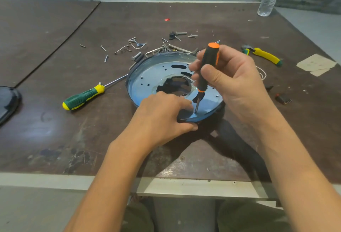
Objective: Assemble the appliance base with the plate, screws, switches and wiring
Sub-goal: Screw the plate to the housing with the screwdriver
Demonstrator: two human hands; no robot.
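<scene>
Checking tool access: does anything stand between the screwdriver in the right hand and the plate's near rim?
Nothing visible does. The orange-black screwdriver, gripped by the right hand, has its tip on the plate near the rim; the left hand holds the rim just beside it.

Right hand [228, 76] sets screwdriver [209, 56] on plate [147, 76] (left hand [162, 113] grips rim).

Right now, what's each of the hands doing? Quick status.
Left hand: grips the near rim of the metal plate.
Right hand: grips the orange-and-black screwdriver, tip down on the plate.
</scene>
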